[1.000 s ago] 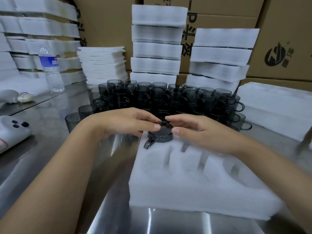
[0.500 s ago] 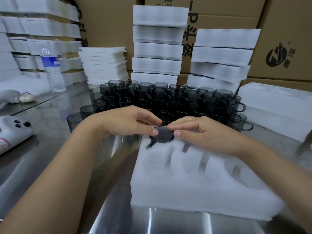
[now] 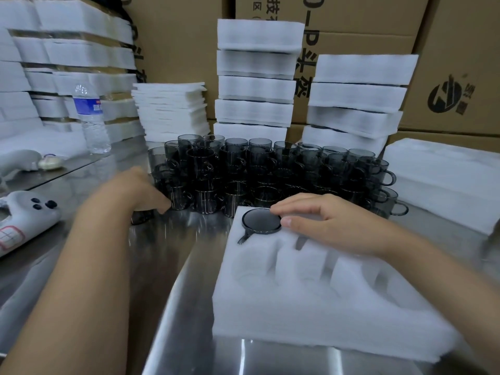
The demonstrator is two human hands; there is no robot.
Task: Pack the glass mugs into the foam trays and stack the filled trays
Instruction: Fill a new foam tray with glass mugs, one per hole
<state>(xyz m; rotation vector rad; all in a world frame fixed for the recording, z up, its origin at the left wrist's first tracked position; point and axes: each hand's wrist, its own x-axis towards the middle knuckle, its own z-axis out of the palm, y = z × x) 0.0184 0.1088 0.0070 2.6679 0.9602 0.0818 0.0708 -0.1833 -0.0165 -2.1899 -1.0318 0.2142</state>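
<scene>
Right hand (image 3: 324,223), grip slack, is touching the seated mug (image 3: 261,221); left hand (image 3: 135,190), grip blurred beyond telling, is probably picking from loose mugs (image 3: 257,163).

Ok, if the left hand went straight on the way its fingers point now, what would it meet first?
The left hand would probably meet the front-row mug just off its fingertips; blur leaves depth unsure.

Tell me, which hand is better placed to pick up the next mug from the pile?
Probably the left. The left hand is at the near-left edge of the loose mugs, while the right hand rests on the foam tray, fingers touching the seated mug.
</scene>
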